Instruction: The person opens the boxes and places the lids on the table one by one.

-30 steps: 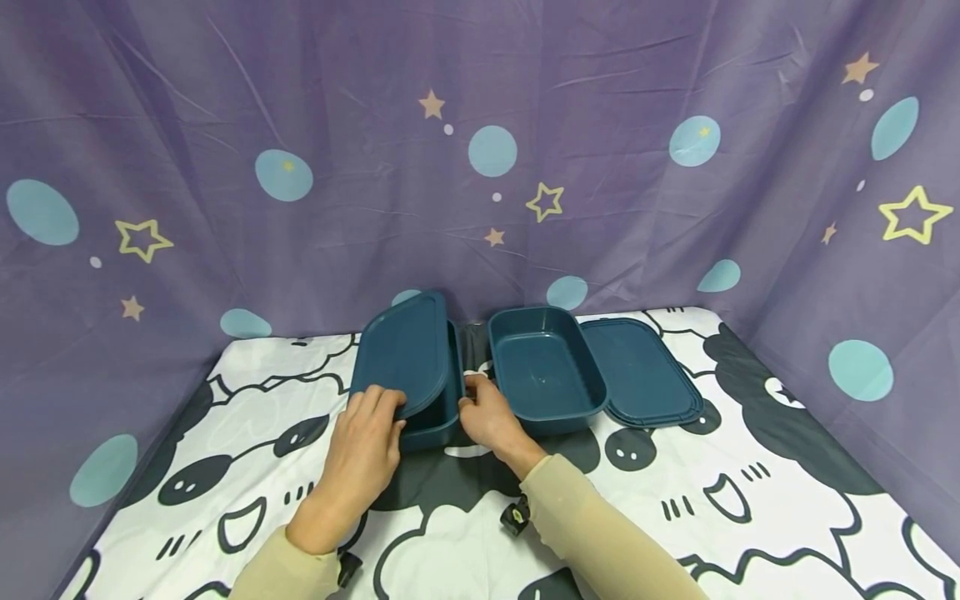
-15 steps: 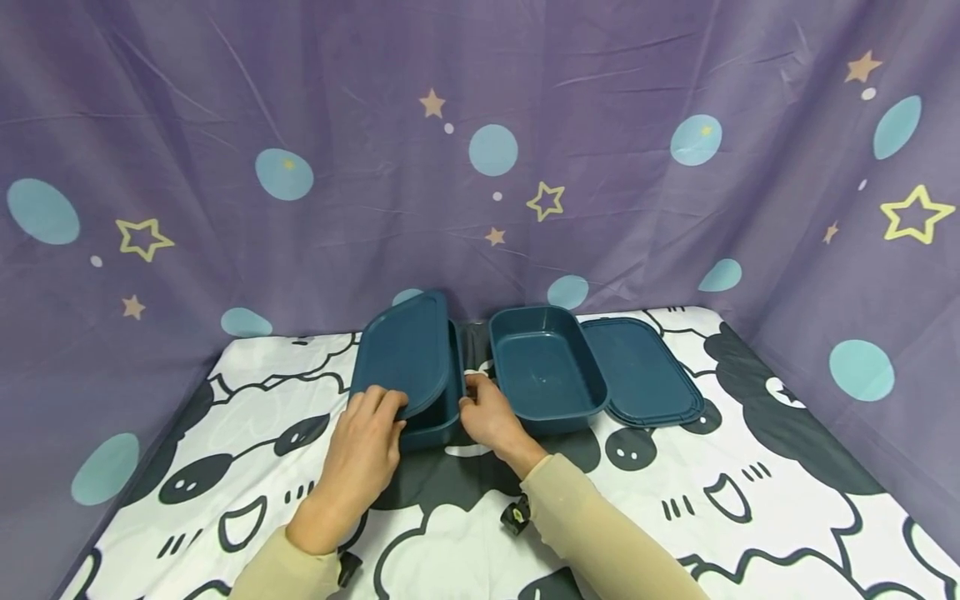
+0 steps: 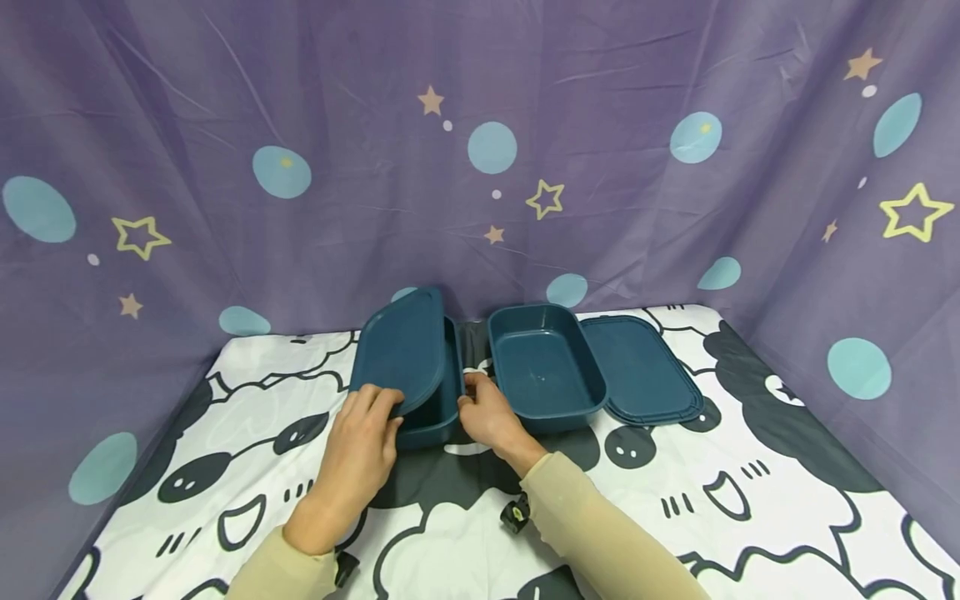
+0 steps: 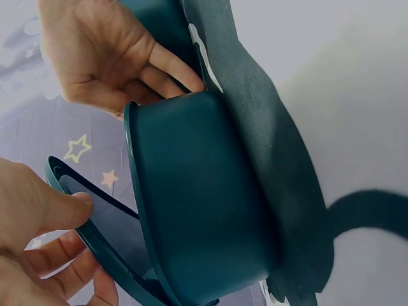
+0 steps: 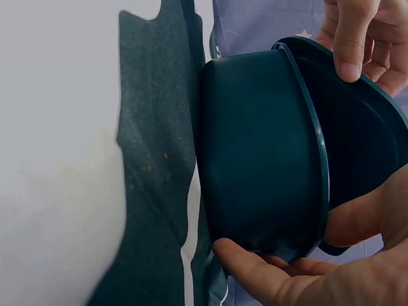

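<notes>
A dark teal rectangular lid [image 3: 401, 346] leans tilted over the left food container [image 3: 429, 435], its right side raised above the rim. My left hand [image 3: 356, 450] pinches the near edge of that lid, thumb on one face and fingers on the other, as the left wrist view shows. On the container's right wall my right hand [image 3: 491, 417] grips the rim; in the right wrist view its thumb reaches over the rim and the fingers lie along the outer wall [image 5: 261, 153]. Most of the container's inside is hidden under the lid.
Just right of my right hand stands a second teal container [image 3: 543, 367], uncovered, with nothing seen in it. Beside it a matching lid [image 3: 637, 371] lies flat. A cartoon-print cloth [image 3: 465, 550] covers the table; a purple curtain [image 3: 360, 208] hangs behind.
The lid's raised right side has shifted slightly left, widening the gap over the container a little. Both hands keep their holds; the right hand stays in place.
</notes>
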{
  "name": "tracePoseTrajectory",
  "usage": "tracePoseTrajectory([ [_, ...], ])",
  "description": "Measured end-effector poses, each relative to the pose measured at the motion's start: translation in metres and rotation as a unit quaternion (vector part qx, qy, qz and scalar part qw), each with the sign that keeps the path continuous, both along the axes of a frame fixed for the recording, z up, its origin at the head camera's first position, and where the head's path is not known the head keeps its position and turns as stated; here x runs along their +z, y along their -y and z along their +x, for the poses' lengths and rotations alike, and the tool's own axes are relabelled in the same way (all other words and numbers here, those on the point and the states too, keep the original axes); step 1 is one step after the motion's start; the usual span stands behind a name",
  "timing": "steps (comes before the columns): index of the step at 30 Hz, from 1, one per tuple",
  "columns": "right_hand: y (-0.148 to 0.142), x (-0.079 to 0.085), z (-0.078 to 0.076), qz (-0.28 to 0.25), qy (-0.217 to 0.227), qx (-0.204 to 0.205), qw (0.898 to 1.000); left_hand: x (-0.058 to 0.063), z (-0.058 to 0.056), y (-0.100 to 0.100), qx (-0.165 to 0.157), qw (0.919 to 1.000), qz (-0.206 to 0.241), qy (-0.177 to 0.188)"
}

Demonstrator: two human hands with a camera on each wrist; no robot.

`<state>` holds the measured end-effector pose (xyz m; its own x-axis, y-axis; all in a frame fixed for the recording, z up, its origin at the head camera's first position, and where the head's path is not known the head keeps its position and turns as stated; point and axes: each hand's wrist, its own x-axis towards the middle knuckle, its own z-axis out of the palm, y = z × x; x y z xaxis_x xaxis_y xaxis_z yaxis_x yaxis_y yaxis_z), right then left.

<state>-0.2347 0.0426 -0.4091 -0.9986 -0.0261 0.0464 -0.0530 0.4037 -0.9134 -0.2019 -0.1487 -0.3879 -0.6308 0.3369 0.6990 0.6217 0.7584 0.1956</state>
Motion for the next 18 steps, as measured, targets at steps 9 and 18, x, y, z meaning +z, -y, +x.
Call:
tracePoseTrajectory([
  [9,0.0018,-0.0011,-0.0009,0.007,0.003,0.001,1.000,0.0004,0.0005,0.0044,-0.006,0.9999,0.008,-0.004],
  [18,0.0015,0.0002,0.0006,0.006,0.001,-0.004,1.000,0.0024,-0.0008,0.0078,-0.013,0.9997,0.021,-0.001],
])
